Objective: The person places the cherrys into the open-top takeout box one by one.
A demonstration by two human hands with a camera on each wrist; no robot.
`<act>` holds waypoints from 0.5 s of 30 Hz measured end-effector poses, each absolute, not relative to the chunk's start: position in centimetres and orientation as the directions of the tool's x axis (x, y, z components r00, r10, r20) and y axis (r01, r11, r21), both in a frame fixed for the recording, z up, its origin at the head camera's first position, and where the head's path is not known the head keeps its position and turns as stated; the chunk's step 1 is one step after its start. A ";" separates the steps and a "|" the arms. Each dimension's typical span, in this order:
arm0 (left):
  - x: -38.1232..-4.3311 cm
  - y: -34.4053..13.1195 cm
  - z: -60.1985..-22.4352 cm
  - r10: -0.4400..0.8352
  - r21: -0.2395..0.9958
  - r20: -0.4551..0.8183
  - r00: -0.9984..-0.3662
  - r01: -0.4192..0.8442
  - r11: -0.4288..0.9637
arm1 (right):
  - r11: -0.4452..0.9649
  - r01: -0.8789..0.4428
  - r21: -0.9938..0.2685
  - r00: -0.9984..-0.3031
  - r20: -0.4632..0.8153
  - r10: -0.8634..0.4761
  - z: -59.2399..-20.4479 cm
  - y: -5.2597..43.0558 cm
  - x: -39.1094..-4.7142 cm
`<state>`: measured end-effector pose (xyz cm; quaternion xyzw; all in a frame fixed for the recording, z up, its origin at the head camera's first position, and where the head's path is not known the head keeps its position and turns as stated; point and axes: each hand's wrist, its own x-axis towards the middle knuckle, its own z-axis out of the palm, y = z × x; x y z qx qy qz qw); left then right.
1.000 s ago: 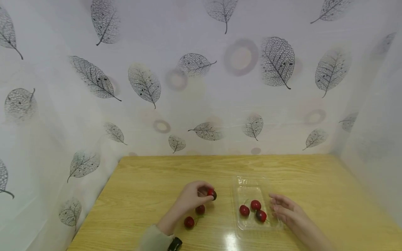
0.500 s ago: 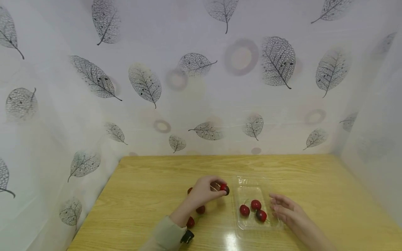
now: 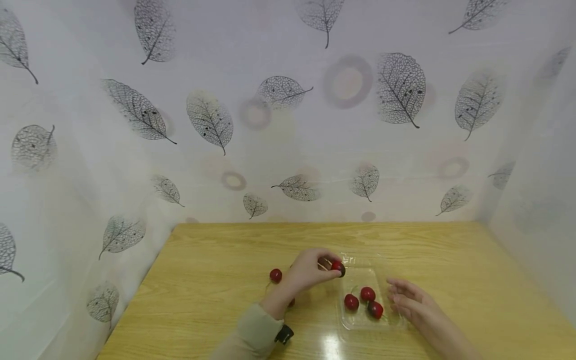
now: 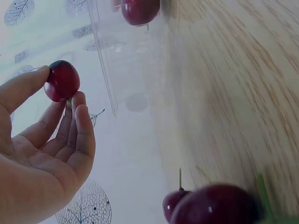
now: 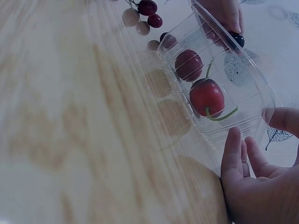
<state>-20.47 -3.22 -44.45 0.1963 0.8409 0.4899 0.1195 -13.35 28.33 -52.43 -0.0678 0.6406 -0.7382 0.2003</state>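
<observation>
Between thumb and fingertips my left hand [image 3: 308, 272] pinches a dark red cherry [image 3: 338, 268], raised at the left rim of a clear plastic box [image 3: 358, 276]. The left wrist view shows this cherry [image 4: 63, 80] with a bit of green stem below it. Inside the box lie three cherries [image 3: 351, 302], close together near its front. My right hand [image 3: 416, 305] lies beside the box's right wall, fingers loosely extended and holding nothing. In the right wrist view its fingertips [image 5: 232, 135] are right at the box; whether they touch it I cannot tell.
Left of the box, a loose cherry [image 3: 276, 275] with a stem lies on the wooden table [image 3: 216, 280]. Another cherry [image 3: 291, 302] is mostly hidden by my left wrist. A white leaf-printed sheet [image 3: 297, 135] rises behind the table and along both sides.
My left hand has carried the cherry rightward to the box's left edge. Its sleeve now covers table cherries seen before, while one farther back has come into view. My right hand stays put.
</observation>
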 end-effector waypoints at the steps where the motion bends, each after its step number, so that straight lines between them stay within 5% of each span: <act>1: -20.5 -3.0 -44.4 0.451 0.877 -0.012 -0.893 0.207 0.434 | -0.096 0.209 -0.973 -0.911 -0.158 -0.382 -52.4 28.3 -13.4; 15: -20.7 -0.6 -45.1 0.488 0.871 0.000 -0.873 0.239 0.429 | -0.074 0.229 -0.971 -0.909 -0.185 -0.374 -52.4 28.2 -13.4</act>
